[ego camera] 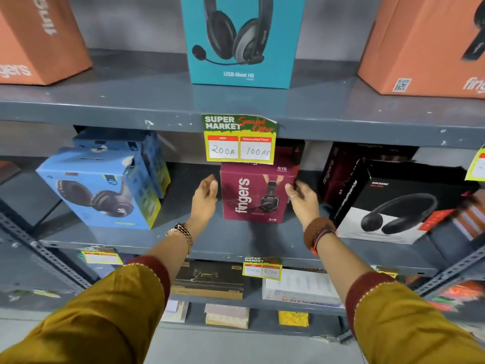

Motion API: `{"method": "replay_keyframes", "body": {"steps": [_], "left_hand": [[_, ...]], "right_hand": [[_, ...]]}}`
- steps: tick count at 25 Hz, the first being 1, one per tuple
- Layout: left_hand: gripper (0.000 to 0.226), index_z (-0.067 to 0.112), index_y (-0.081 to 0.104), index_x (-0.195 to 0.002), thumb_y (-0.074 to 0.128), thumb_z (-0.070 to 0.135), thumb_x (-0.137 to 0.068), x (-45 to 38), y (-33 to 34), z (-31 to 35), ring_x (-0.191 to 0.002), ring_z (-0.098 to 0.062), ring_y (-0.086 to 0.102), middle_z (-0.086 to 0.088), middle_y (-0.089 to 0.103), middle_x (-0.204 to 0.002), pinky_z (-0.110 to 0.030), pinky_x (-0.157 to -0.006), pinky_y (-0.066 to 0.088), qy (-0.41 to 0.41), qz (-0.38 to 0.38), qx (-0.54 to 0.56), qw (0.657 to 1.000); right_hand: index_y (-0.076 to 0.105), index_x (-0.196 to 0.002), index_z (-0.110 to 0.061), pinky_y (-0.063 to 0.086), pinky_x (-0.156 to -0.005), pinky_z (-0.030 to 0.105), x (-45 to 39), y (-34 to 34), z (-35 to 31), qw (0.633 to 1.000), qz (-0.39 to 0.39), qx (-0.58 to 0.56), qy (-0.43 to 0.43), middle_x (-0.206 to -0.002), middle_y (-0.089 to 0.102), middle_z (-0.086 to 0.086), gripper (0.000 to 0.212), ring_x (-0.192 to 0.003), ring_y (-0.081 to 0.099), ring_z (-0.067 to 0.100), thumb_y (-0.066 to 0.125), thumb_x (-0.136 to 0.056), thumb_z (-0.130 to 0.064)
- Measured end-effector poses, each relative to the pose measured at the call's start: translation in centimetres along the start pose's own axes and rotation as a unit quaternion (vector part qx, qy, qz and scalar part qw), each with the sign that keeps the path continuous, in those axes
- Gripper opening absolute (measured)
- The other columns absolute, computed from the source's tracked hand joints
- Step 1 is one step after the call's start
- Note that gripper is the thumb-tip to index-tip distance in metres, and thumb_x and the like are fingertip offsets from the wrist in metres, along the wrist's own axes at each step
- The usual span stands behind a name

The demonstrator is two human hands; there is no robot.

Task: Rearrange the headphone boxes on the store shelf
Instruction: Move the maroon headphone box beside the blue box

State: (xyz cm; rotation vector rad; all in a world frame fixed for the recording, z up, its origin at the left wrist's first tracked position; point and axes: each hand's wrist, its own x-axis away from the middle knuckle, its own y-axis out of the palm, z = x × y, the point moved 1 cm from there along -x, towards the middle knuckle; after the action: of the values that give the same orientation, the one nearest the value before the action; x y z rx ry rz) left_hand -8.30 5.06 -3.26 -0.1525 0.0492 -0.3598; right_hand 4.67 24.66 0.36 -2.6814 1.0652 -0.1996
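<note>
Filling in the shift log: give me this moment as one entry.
left hand: open, beside maroon box | right hand: open at its other side | box: upright on middle shelf, not gripped

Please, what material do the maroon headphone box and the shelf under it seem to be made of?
Maroon box: probably printed cardboard, slightly glossy, with crisp folded edges. Shelf: apparently grey painted metal; chipped paint spots and a perforated angle brace suggest steel.
</note>
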Motion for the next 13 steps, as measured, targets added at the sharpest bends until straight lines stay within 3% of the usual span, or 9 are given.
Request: {"method": "replay_keyframes", "body": {"steps": [2,4,6,8,9,11,13], "left_hand": [[0.069,0.01,0.041,-0.135,0.048,0.058,-0.086,-0.5,0.7,-0.7,-0.121,-0.025,0.054,-0.011,0.054,-0.135,-0.045,-0.102,0.046,-0.002,-0.028,0.006,1.0],[0.058,0.007,0.042,-0.134,0.048,0.046,-0.092,0.0,1.5,-0.7,-0.116,-0.023,0.058,-0.012,0.056,-0.133,-0.045,-0.101,0.048,0.003,-0.028,0.022,0.999],[0.05,0.005,0.039,-0.136,0.044,0.035,-0.096,0.7,2.1,-0.5,-0.112,-0.02,0.057,-0.014,0.055,-0.135,-0.034,-0.097,0.051,0.006,-0.02,0.029,0.999],[0.075,0.008,0.037,-0.136,0.043,0.06,-0.083,2.0,1.8,0.0,-0.11,-0.015,0.057,-0.009,0.054,-0.134,-0.016,-0.087,0.051,0.021,-0.025,0.024,0.999],[0.089,0.01,0.037,-0.137,0.042,0.073,-0.073,2.7,1.5,0.1,-0.112,-0.013,0.056,-0.006,0.054,-0.134,-0.014,-0.086,0.05,0.037,-0.031,0.021,0.999],[0.1,0.016,0.036,-0.138,0.041,0.083,-0.065,4.2,0.8,-0.2,-0.12,-0.015,0.054,-0.004,0.05,-0.138,-0.023,-0.096,0.048,0.061,-0.052,0.023,0.996],[0.094,0.023,0.036,-0.139,0.043,0.083,-0.066,5.6,0.1,-0.5,-0.125,-0.019,0.052,-0.006,0.046,-0.142,-0.031,-0.1,0.048,0.07,-0.064,0.026,0.995]], "right_hand": [[0.053,-0.124,-0.012,0.042,-0.103,0.037,-0.4,0.5,0.6,1.0,-0.009,0.01,0.002,-0.117,0.063,0.007,0.035,-0.111,0.057,0.023,0.052,-0.092,-0.028],[0.051,-0.125,-0.012,0.042,-0.102,0.037,-0.2,0.7,1.0,0.999,-0.011,0.032,0.0,-0.118,0.062,0.008,0.035,-0.112,0.056,0.023,0.049,-0.093,-0.027],[0.048,-0.129,-0.011,0.039,-0.102,0.033,0.1,0.7,1.1,0.999,-0.011,0.043,-0.006,-0.124,0.06,0.008,0.038,-0.115,0.054,0.023,0.046,-0.095,-0.026],[0.046,-0.132,-0.009,0.037,-0.102,0.029,0.8,0.3,0.7,0.998,-0.003,0.056,-0.006,-0.128,0.057,0.009,0.04,-0.119,0.052,0.022,0.046,-0.095,-0.024],[0.045,-0.133,-0.009,0.036,-0.103,0.029,1.4,0.0,0.6,0.998,0.006,0.066,-0.009,-0.13,0.056,0.01,0.041,-0.12,0.052,0.022,0.046,-0.095,-0.024],[0.048,-0.132,-0.009,0.039,-0.104,0.032,2.6,-0.8,0.3,0.995,0.033,0.091,-0.031,-0.129,0.058,0.012,0.041,-0.117,0.054,0.023,0.048,-0.094,-0.026],[0.053,-0.128,-0.01,0.044,-0.101,0.033,4.1,-1.7,0.1,0.99,0.054,0.114,-0.056,-0.123,0.062,0.013,0.04,-0.113,0.057,0.023,0.05,-0.093,-0.029]]}}
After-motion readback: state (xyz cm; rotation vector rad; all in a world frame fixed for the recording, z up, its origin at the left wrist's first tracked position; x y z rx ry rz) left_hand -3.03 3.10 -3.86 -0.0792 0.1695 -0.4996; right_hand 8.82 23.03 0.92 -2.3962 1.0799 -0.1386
